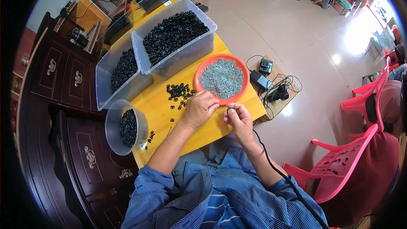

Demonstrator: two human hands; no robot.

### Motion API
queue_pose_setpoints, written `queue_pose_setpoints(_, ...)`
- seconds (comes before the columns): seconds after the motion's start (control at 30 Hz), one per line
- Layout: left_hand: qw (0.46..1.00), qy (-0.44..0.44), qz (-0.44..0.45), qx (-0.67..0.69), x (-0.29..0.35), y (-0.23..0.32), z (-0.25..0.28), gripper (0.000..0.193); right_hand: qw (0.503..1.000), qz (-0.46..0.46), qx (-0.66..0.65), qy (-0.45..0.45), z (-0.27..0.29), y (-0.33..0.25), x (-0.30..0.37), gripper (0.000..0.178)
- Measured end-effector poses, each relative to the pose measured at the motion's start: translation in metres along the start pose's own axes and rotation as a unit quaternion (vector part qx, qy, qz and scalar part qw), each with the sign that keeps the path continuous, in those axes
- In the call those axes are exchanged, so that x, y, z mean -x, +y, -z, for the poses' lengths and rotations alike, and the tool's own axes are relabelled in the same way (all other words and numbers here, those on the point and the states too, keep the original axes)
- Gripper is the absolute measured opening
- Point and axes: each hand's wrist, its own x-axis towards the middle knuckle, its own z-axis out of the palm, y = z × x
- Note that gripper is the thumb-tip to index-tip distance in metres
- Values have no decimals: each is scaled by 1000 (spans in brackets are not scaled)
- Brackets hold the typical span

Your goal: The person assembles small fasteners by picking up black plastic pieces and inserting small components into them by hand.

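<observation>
We see both hands meeting just below the middle of the frame, over the near edge of the yellow tabletop (203, 133). The left hand (198, 109) is curled, its fingertips pressed toward the right hand (238, 118), whose thumb and forefinger pinch together; something very small seems held between them, but we cannot tell what, since the fingers hide it.

Directly above the hands sits a round orange tray (199, 73) heaped with small grey metal pieces (222, 77), its lower rim just beside the knuckles, probably so that either hand can reach it with a short stretch. Left of the tray, a loose scatter of small black plastic parts (180, 93) lies on the yellow surface, touching distance from the left hand, likely a working supply drawn from the bulk stock.

That stock fills two large clear bins: one (178, 34) in the upper middle, another (121, 74) to its left. A round clear tub (111, 128), partly filled with black parts, rests at the tabletop's left corner, on the left hand's side.

A black cable (275, 165) runs down along the right forearm. Red plastic chairs (352, 161) stand at the lower right.
</observation>
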Motion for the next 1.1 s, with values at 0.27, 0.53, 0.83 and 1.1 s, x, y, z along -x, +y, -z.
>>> queue_pose_setpoints(0.27, 1000, 15, 3, 5, 2, 3, -1, 9, 1000, 9, 14, -20, 1, 2, -2, 21)
queue_pose_setpoints(0.53, 966, 16, 167, 199, 20, 15, -4, 3, 999, 1, 26, -25, 0, 2, -1, 21)
queue_pose_setpoints(0.83, 906, 29, 220, 361, 40, 24, 1, 9, 998, 19, 25, -57, -12, 8, 6, 20)
queue_pose_setpoints(1.1, 937, 42, 196, 285, 50, 27, 11, 10, 996, 24, 55, -62, -18, 12, 13, 16)
